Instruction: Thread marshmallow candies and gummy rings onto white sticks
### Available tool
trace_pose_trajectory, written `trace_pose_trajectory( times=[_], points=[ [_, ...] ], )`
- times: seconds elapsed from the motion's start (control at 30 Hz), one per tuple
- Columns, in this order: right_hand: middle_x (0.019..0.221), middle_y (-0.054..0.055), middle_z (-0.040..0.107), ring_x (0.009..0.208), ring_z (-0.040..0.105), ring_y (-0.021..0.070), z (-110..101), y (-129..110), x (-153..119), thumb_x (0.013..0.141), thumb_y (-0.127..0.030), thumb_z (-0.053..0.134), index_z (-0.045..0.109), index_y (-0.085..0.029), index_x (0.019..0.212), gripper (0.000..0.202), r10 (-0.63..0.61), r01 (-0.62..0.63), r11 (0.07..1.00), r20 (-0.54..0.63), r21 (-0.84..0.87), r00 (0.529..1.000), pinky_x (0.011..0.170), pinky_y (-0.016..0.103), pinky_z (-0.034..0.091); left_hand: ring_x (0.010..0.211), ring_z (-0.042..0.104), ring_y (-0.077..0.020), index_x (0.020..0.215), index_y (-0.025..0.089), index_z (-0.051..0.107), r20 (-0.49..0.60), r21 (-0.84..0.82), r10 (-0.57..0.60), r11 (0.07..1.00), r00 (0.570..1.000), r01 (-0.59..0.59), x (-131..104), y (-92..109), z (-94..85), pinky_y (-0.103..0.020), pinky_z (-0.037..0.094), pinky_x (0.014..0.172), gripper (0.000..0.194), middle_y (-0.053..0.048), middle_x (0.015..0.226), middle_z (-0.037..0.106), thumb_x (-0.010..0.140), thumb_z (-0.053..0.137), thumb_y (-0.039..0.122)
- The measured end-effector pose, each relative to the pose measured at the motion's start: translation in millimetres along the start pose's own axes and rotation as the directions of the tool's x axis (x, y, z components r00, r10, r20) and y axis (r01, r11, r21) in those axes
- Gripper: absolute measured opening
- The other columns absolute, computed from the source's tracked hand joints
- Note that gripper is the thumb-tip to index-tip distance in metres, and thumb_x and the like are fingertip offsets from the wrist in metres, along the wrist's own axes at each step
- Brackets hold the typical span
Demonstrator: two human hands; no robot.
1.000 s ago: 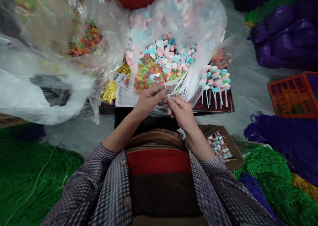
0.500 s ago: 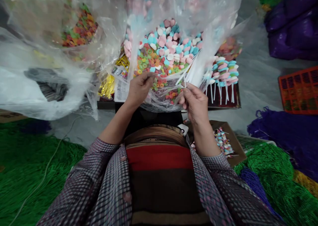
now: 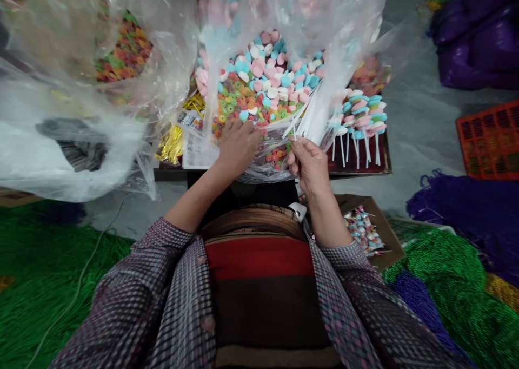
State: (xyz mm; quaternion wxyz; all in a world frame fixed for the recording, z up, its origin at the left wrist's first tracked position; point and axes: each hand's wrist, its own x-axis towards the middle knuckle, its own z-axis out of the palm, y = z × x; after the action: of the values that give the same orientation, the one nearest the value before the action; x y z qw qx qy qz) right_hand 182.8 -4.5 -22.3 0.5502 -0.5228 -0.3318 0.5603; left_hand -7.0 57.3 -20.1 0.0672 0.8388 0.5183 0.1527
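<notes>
My right hand (image 3: 310, 162) pinches a thin white lollipop stick (image 3: 294, 130), which leans up and to the left from thumb and forefinger. My left hand (image 3: 240, 146) is palm down at the near edge of the gummy rings (image 3: 237, 99), its fingers spread and bent down toward them. Whether the fingertips touch a ring is hidden. Behind the rings lies a heap of pink, blue and white marshmallow discs (image 3: 275, 77). Both heaps sit in an opened clear plastic bag (image 3: 259, 175). Loose white sticks (image 3: 310, 117) lie in a bundle just beyond my right hand.
Skewered candy sticks (image 3: 360, 114) lie at the table's right end. Gold twist ties (image 3: 170, 144) are on the left, beside another bag of gummy rings (image 3: 125, 50). Below right stands a cardboard box (image 3: 387, 231) with wrapped candies. An orange crate (image 3: 488, 142) is farther right.
My left hand has turned palm down over the gummy rings, its fingers no longer pinched together. My right hand still holds the stick, having shifted slightly left in view.
</notes>
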Motion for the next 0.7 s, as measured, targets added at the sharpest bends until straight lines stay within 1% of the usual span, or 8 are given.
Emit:
trace_pose_trajectory(
  times=[0.13,0.23,0.3,0.37,0.5,0.57,0.63,0.7],
  points=[
    [0.057,-0.01,0.056,0.04,0.035,0.0044,0,3,1,0.077,-0.061,0.08,0.072,-0.025,0.102,0.044,-0.01,0.01,1.0,-0.004,-0.008,1.0,0.038,0.023,0.022,0.12,0.061,-0.0349,0.089,0.022,0.072,0.028,0.025,-0.082,0.996,0.996,0.081,2,-8,-12.9,-0.057,0.04,0.11,0.025,-0.012,0.105,0.072,0.102,0.054,0.033],
    [0.057,-0.01,0.055,0.04,0.034,0.0048,0,4,1,0.078,-0.063,0.079,0.071,-0.026,0.103,0.045,-0.025,0.025,1.0,-0.016,-0.009,1.0,0.039,0.023,0.023,0.119,0.061,-0.0369,0.088,0.022,0.074,0.048,0.035,-0.101,0.994,0.994,0.1,12,-1,-18.0,-0.058,0.041,0.107,0.025,-0.013,0.105,0.072,0.101,0.055,0.032],
    [0.058,-0.009,0.054,0.041,0.035,0.005,-1,4,1,0.078,-0.063,0.079,0.071,-0.026,0.103,0.045,-0.031,0.031,0.999,-0.02,0.01,0.999,0.039,0.024,0.023,0.118,0.061,-0.0378,0.087,0.022,0.075,0.059,0.037,-0.072,0.997,0.996,0.07,19,5,-14.6,-0.058,0.042,0.106,0.024,-0.014,0.106,0.072,0.1,0.057,0.03],
    [0.059,-0.009,0.053,0.042,0.035,0.0053,-2,3,0,0.079,-0.062,0.078,0.07,-0.026,0.103,0.043,-0.038,0.039,0.999,-0.019,0.022,0.999,0.04,0.025,0.024,0.12,0.059,-0.0389,0.088,0.021,0.076,0.052,0.016,-0.037,0.999,0.998,0.036,26,10,-6.3,-0.059,0.04,0.108,0.021,-0.014,0.106,0.072,0.098,0.059,0.027],
    [0.059,-0.009,0.051,0.043,0.034,0.0063,-6,2,0,0.079,-0.061,0.078,0.069,-0.027,0.103,0.042,-0.057,0.058,0.997,-0.027,0.042,0.998,0.042,0.026,0.026,0.124,0.057,-0.039,0.088,0.019,0.075,-0.024,-0.069,-0.005,0.998,1.0,0.003,34,8,11.0,-0.059,0.036,0.111,0.015,-0.012,0.101,0.071,0.094,0.062,0.021],
    [0.059,-0.009,0.05,0.043,0.033,0.0067,-9,2,1,0.079,-0.061,0.078,0.068,-0.028,0.103,0.042,-0.062,0.064,0.996,-0.038,0.058,0.997,0.043,0.026,0.026,0.118,0.059,-0.0371,0.083,0.019,0.075,-0.033,-0.092,0.002,0.996,0.999,-0.005,35,2,13.3,-0.056,0.039,0.108,0.014,-0.012,0.097,0.071,0.092,0.064,0.021],
    [0.059,-0.009,0.05,0.043,0.033,0.0072,-11,3,1,0.08,-0.062,0.077,0.068,-0.028,0.104,0.042,-0.066,0.068,0.996,-0.046,0.051,0.997,0.043,0.026,0.026,0.106,0.062,-0.0324,0.077,0.019,0.074,-0.023,-0.144,-0.009,0.99,1.0,0.006,35,-5,10.5,-0.051,0.043,0.102,0.016,-0.01,0.09,0.071,0.09,0.066,0.024],
    [0.06,-0.008,0.052,0.043,0.034,0.0076,-13,4,2,0.082,-0.064,0.075,0.068,-0.029,0.106,0.043,-0.068,0.07,0.997,-0.048,0.03,0.997,0.043,0.026,0.026,0.09,0.062,-0.0253,0.071,0.02,0.072,-0.014,-0.272,-0.035,0.962,0.999,0.03,34,-10,4.5,-0.044,0.047,0.094,0.019,-0.006,0.079,0.068,0.089,0.067,0.025]
  ],
)
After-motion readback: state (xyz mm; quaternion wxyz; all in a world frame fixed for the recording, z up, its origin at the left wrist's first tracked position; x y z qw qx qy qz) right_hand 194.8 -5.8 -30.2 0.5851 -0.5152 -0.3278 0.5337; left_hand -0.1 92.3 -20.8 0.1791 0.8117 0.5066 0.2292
